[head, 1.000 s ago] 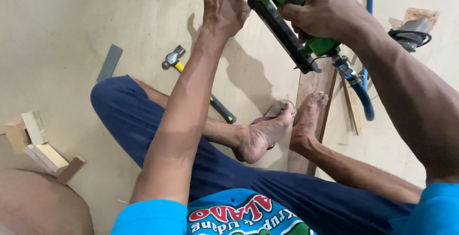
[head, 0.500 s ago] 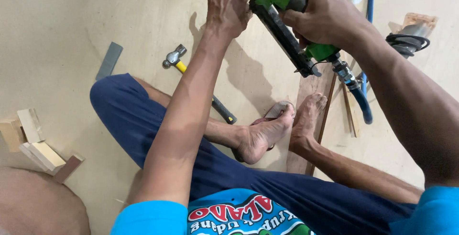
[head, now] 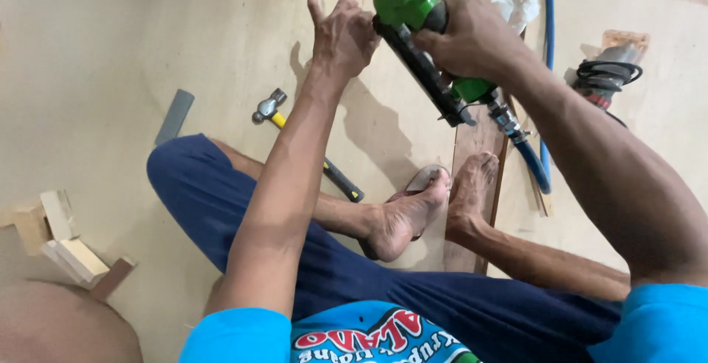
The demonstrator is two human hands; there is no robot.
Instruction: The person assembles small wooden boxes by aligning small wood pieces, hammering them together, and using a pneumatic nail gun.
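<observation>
The right hand (head: 472, 38) stayed clamped on the green nail gun (head: 428, 38), the left hand (head: 343, 35) pinching at its magazine; both had drifted slightly leftward, the fiddling unfinished.

Hammer (head: 274, 109) on plywood floor (head: 110, 53)

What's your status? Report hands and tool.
Right hand shut on green nail gun. Left hand at its nose. Blue hose trailing; hammer aside.
</observation>
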